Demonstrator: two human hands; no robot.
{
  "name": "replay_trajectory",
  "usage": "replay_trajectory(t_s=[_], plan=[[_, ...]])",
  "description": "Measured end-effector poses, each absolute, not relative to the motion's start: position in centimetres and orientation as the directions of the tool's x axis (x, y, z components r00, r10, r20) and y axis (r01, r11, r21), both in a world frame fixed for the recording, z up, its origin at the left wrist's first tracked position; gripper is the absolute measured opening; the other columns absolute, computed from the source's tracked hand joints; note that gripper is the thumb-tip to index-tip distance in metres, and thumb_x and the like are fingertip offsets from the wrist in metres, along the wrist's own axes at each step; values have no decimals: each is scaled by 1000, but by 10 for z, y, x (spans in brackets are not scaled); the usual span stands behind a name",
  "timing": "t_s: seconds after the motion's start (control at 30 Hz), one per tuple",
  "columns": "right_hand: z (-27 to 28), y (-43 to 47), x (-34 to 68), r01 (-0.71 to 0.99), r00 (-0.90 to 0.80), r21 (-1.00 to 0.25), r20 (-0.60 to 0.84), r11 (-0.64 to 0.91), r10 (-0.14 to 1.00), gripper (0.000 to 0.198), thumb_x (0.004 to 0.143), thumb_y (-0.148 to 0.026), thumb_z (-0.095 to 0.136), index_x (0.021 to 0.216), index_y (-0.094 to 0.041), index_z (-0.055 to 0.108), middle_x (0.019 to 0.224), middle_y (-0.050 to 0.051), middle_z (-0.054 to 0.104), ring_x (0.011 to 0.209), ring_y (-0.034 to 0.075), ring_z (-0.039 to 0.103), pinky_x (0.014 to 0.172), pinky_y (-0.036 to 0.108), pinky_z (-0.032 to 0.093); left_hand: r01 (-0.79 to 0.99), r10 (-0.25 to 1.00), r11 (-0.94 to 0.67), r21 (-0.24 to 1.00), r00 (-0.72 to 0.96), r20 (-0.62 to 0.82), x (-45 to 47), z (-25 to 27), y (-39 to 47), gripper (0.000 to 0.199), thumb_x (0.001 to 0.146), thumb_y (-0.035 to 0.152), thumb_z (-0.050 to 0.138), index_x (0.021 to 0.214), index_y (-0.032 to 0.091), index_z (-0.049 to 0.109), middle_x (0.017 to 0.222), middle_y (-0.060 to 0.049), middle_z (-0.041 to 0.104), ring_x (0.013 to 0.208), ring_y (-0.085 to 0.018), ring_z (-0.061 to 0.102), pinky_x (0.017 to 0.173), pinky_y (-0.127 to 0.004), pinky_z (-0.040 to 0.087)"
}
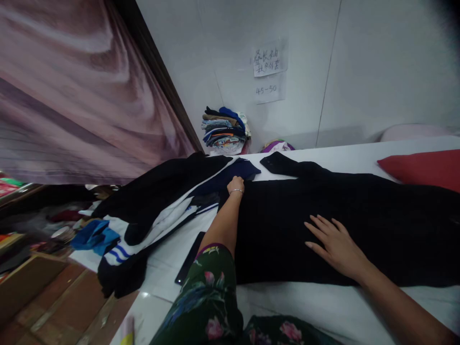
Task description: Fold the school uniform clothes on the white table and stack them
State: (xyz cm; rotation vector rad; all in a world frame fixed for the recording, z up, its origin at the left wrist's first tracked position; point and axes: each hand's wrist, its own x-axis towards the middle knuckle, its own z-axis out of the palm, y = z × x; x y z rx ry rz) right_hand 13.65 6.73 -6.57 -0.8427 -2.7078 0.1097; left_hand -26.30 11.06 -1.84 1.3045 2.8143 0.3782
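A black long-sleeved garment [280, 239] lies spread flat across the white table, with one sleeve [283, 165] stretched toward the wall. At its far left corner, my left hand [236, 185] is closed on the edge of the cloth. My right hand [330, 242] rests flat on the middle of the garment with its fingers spread. Just left of my left hand is a loose heap of clothes: a navy piece [226, 175], a black one [161, 187] and a black-and-white one with blue stripes [118, 253]. The garment's right end runs out of view.
A dark phone [189, 261] lies beside my left forearm. Folded clothes [224, 129] are stacked by the wall, near handwritten paper signs [268, 72]. Red cloth [427, 167] lies at the right. A pink curtain [89, 96] hangs at the left, above a blue cloth [95, 236].
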Motion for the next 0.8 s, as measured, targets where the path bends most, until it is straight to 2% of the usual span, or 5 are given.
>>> replay_trajectory(t_s=[0.2,0.4,0.6,0.8], plan=[[-64,67,136,539,-781,-158,274,828,561,60,91,-60,37,139,-26,48,146,9,43,137,29,35,109,54,25,675,693,668,314,-718,69,-271,-6,114,32,96,32,37,103,22,67,107,-9,69,94,-19,64,73,-26,45],[-66,68,135,533,-776,-181,285,826,563,60,91,-60,39,139,-26,48,145,9,44,136,30,36,110,54,25,756,784,555,347,-615,87,-258,-10,111,27,95,34,42,101,22,66,107,-4,69,96,-15,62,77,-23,43],[-68,68,136,527,-772,-201,294,826,564,59,91,-60,39,140,-27,47,147,8,43,137,29,34,111,54,24,821,849,483,305,-525,68,-242,-19,105,20,91,32,51,98,24,68,107,-3,68,97,-15,61,79,-23,43],[-68,69,135,532,-776,-197,276,824,567,60,91,-61,38,139,-27,47,147,8,42,137,29,34,111,55,24,847,867,487,216,-498,-1,-236,-22,112,17,86,31,58,92,23,71,109,-5,66,100,-18,61,82,-26,43]])
